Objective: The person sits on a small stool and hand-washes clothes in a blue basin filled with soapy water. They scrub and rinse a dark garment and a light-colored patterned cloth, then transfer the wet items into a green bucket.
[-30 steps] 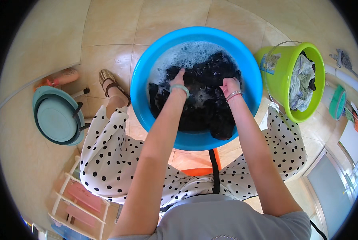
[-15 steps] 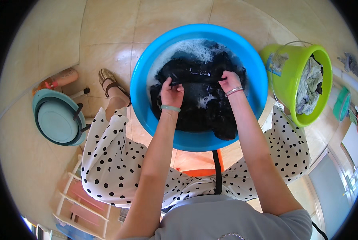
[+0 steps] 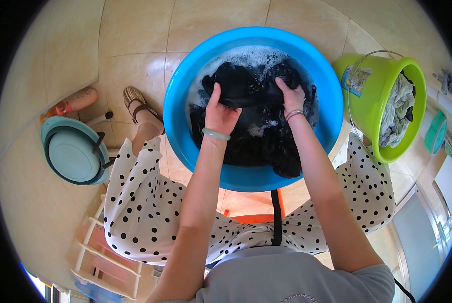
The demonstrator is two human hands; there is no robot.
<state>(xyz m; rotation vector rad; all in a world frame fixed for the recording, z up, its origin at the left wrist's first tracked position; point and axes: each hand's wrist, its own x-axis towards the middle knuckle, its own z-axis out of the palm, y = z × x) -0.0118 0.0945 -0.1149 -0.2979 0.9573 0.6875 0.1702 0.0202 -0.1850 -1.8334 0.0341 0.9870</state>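
— So, where are your hands right now?

— Both in the blue plastic basin, down in the suds. My left hand is clamped on a fold of the black garment, thumb up along the cloth and fingers curled over it. There's a pale green bangle on that wrist.

— And the right?

— My right hand grips the same black garment just beside the left, fingers bent round a bunched ridge of fabric. A thin bracelet sits at the wrist. Neither hand is spread; both are closed on wet cloth.

— Where does the garment lie?

— It fills most of the basin, soaked and heaped, with white foam along the far side of the water. One dark end drapes toward the near rim.

— What's around you?

— The basin stands on the tan tiled floor in front of my knees; my polka-dot skirt spreads on both sides. To my right stands a lime-green bucket with crumpled grey-green laundry inside, just beside the basin. To my left, a teal round lid or tub rests on the floor, with an orange bottle lying beyond it. My sandalled foot shows between that tub and the basin.
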